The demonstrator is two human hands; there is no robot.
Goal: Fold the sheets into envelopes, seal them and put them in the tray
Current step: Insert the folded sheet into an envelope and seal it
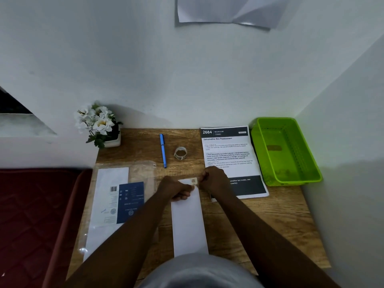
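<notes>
A white folded sheet [189, 221] lies lengthwise on the wooden table [270, 225] in front of me. My left hand [176, 189] pinches its far end, fingers curled on the paper. My right hand [211, 178] is closed beside it and holds a small piece of clear tape [193, 181] at the sheet's far edge. A roll of clear tape [180, 153] stands further back in the middle. The green plastic tray [307, 175] sits at the far right corner and holds no envelopes.
A printed instruction sheet [226, 150] lies between the tray and my hands. A blue pen [163, 150] lies left of the tape roll. A clear plastic sleeve with white envelopes [112, 204] covers the table's left side. A flower pot [99, 125] stands at the back left.
</notes>
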